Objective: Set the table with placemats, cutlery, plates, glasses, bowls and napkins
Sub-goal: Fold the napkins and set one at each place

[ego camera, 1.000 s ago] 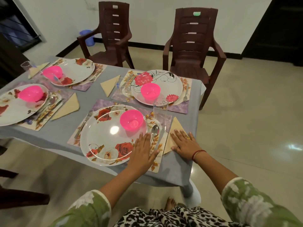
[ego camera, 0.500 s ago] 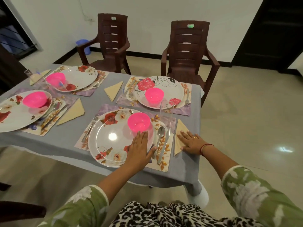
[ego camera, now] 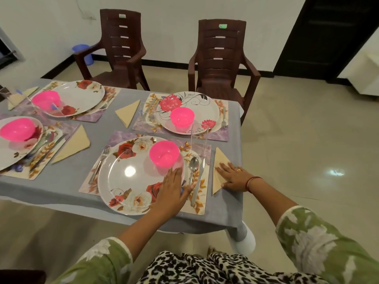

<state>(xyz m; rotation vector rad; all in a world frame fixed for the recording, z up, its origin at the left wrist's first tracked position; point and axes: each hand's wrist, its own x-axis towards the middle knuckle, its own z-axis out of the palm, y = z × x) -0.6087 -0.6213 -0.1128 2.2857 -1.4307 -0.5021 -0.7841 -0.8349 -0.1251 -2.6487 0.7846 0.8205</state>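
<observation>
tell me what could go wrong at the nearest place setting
The clear glass stands just beyond the right hand and is hard to see; a forward sweep could tip it. The left hand rests on the plate rim beside the spoon; nudging the plate could shift the spoon or pink bowl.

The room was softly, evenly lit from overhead. A round white glare sat on the nearest plate (ego camera: 141,177), and a smeared one on the floor (ego camera: 307,140). Shadows were faint. The wide lens bowed the edges, and the sleeves (ego camera: 320,242) at the bottom looked soft.
</observation>
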